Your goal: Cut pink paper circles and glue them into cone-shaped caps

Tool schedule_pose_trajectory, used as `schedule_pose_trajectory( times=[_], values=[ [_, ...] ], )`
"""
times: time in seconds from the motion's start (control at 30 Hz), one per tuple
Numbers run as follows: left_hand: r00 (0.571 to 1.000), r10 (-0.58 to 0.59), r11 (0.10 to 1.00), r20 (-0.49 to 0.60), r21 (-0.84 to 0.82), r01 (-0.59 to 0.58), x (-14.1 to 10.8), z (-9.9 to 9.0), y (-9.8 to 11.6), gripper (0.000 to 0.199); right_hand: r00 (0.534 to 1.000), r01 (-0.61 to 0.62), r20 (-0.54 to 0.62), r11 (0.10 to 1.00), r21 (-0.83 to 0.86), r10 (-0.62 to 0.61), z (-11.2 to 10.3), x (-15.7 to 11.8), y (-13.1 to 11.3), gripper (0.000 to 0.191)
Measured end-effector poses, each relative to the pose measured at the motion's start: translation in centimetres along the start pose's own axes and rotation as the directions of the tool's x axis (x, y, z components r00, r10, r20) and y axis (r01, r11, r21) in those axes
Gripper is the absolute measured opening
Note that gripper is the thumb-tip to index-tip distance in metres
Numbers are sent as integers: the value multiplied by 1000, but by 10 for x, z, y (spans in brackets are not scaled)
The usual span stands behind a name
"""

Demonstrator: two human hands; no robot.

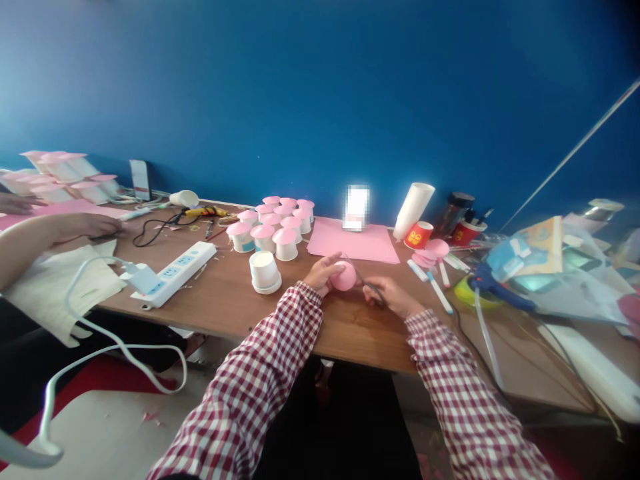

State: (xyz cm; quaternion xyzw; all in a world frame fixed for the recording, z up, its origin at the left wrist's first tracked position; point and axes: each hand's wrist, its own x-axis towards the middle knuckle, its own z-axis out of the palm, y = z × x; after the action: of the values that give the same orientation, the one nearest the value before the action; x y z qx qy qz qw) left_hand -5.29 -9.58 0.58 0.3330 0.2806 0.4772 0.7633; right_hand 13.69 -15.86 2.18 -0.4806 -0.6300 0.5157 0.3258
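Near the table's front edge, my left hand [324,273] pinches a round pink paper disc [343,276] by its left side. My right hand [393,295] is closed round the handles of a pair of scissors [374,289], whose blades reach toward the disc's right and upper edge. Pink paper sheets [327,241] lie flat behind my hands. To the left stand several white cups topped with pink discs [287,244]. A plain white cup [264,268] stands in front of them, a white lid or ring around its base.
A power strip [183,270] lies left, near a co-worker's hand [95,227]. At the right are red cups [419,235], loose pink discs [436,249], markers [440,292], a blue and yellow tape dispenser [483,288] and plastic bags [565,273]. A lit phone [356,209] leans on the wall.
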Motion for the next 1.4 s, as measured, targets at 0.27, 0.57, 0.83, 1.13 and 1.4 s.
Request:
schedule_pose_trajectory(
  times=[0.27, 0.57, 0.83, 1.13, 1.4],
  values=[
    [1000, 0, 1000, 9, -12, 0, 0, 0, 0, 56, 1000, -4, 2, 1000, 7, 4, 0, 1, 1, 43],
    [1000, -6, 1000, -4, -8, 6, 0, 1, 1, 55, 1000, 9, 4, 1000, 5, -9, 0, 1, 2, 42],
    [1000, -3, 1000, -5, -6, 3, 2, -1, -1, 55, 1000, 22, 7, 1000, -2, -22, -1, 1, 3, 41],
    [1000, 5, 1000, -1, -13, -5, 3, -2, -2, 52, 1000, -6, 9, 1000, 7, 6, 0, 1, 1, 42],
    [1000, 4, 1000, 10, -16, -4, 3, -2, -2, 53, 1000, 2, 0, 1000, -19, -2, 0, 1, 1, 43]
  ],
)
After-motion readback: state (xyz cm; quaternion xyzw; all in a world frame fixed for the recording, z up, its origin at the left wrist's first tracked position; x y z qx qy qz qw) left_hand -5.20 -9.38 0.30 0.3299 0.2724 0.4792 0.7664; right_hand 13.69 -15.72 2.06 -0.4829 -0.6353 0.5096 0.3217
